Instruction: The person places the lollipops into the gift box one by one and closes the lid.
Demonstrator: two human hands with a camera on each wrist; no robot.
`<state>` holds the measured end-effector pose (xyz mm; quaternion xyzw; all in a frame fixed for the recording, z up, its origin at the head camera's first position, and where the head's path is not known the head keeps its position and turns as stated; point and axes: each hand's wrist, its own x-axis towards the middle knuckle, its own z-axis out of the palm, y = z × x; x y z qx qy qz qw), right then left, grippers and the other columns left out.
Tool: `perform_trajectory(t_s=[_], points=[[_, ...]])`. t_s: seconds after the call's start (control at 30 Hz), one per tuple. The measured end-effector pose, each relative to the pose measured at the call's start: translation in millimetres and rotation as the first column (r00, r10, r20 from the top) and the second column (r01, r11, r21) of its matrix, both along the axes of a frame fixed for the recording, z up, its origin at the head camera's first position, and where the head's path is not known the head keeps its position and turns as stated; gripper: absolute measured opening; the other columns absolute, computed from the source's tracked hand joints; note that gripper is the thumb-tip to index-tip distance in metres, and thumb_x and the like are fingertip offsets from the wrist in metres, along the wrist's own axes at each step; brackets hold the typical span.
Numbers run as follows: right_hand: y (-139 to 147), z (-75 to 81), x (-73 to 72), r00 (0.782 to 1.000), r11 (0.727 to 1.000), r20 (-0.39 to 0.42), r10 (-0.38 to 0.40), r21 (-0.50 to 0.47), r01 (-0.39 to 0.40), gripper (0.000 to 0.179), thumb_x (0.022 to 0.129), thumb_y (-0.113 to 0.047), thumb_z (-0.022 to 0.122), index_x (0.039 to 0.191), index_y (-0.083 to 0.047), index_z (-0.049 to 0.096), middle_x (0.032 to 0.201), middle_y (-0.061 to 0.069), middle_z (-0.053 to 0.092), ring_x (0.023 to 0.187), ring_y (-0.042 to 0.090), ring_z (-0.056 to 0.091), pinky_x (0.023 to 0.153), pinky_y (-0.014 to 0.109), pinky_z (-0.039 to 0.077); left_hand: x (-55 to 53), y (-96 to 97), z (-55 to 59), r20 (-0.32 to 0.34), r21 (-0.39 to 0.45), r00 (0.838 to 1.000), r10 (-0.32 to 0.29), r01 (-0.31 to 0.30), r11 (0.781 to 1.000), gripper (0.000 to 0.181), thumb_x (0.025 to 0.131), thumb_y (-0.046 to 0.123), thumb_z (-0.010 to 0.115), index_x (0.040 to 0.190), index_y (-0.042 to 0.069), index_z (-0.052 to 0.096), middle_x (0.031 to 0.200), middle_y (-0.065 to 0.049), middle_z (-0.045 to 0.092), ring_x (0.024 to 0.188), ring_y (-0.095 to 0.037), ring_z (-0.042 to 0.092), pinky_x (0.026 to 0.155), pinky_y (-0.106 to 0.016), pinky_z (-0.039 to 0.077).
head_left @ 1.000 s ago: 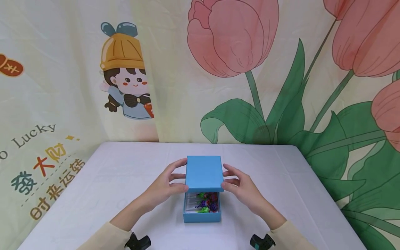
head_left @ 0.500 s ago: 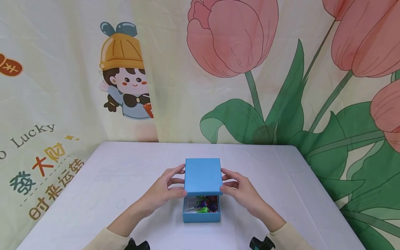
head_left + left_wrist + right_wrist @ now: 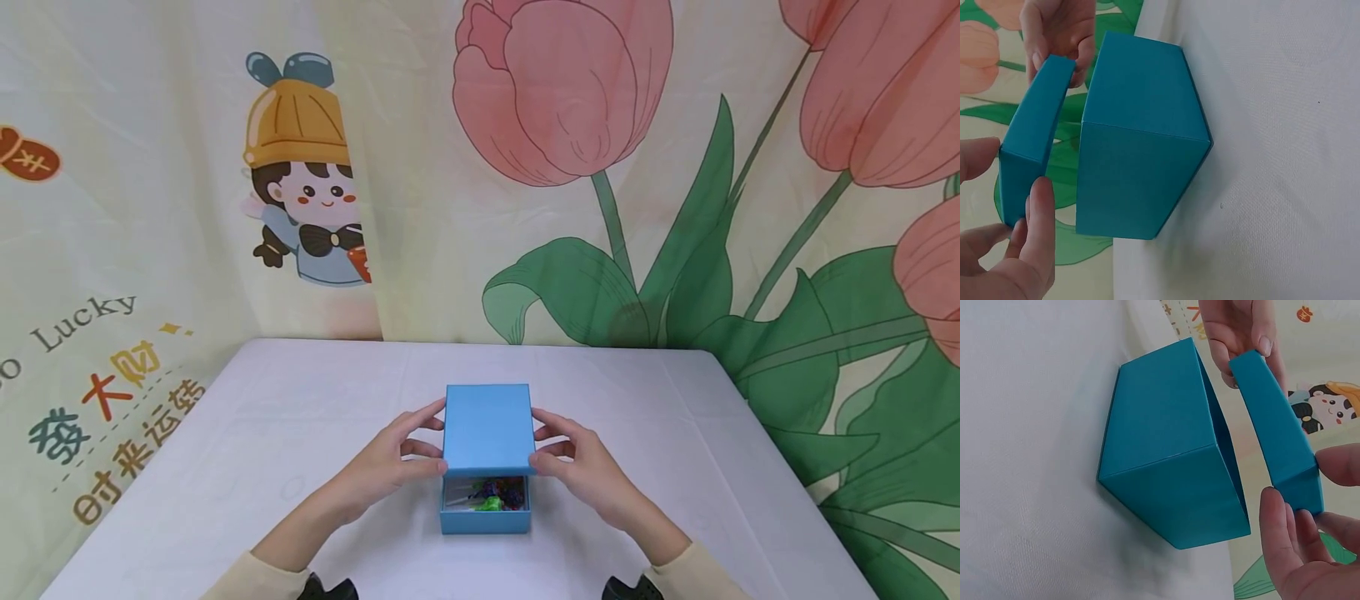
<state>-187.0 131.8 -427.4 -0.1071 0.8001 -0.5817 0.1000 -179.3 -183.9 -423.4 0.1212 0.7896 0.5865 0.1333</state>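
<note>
A blue box lid (image 3: pixel 487 429) is held level between both hands, raised above a matching blue box (image 3: pixel 485 522). My left hand (image 3: pixel 378 467) grips the lid's left side with thumb and fingers; my right hand (image 3: pixel 588 471) grips the right side the same way. Both wrist views show a gap between the lid (image 3: pixel 1032 119) and the standing box (image 3: pixel 1160 444). Through the front opening, shiny wrapped candies (image 3: pixel 495 493) in green, red and purple show inside, beside pale sticks. The lid hides the back of the box's inside.
The box stands on a table with a white cloth (image 3: pixel 315 400). Behind the table's far edge hangs a printed curtain (image 3: pixel 420 208) with tulips and a cartoon figure. Dark wrist cameras (image 3: pixel 330 588) sit by the sleeves.
Both hands have brought the lid down and nearer over the box. It covers more of the candies, and the visible opening has narrowed. The box has stayed in place.
</note>
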Motion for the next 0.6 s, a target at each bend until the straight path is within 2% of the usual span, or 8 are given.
perform_trajectory(t_s=[0.33,0.6], points=[[0,2.8,8.3,0.999,0.999,0.030,0.014,0.052,-0.016,0.069,0.095,-0.019,0.080,0.158,-0.014,0.051,0.126,0.008,0.062,0.107,0.022,0.066,0.088,0.038,0.061,8.2,-2.0,6.0,0.019,-0.026,0.999,-0.027,0.027,0.999,0.087,0.095,0.022,0.081,0.168,0.022,0.033,0.150,-0.016,0.048,0.118,-0.025,0.066,0.093,-0.040,0.052],[2,0.8,13.1,0.997,0.995,0.059,0.054,0.082,-0.059,0.072,0.096,-0.022,0.080,0.159,-0.011,0.048,0.126,0.009,0.062,0.106,0.022,0.065,0.088,0.039,0.061,13.3,-3.7,3.2,0.052,-0.032,0.998,-0.042,0.044,0.999,0.089,0.094,0.021,0.083,0.168,0.023,0.034,0.150,-0.013,0.049,0.116,-0.023,0.067,0.095,-0.040,0.051]])
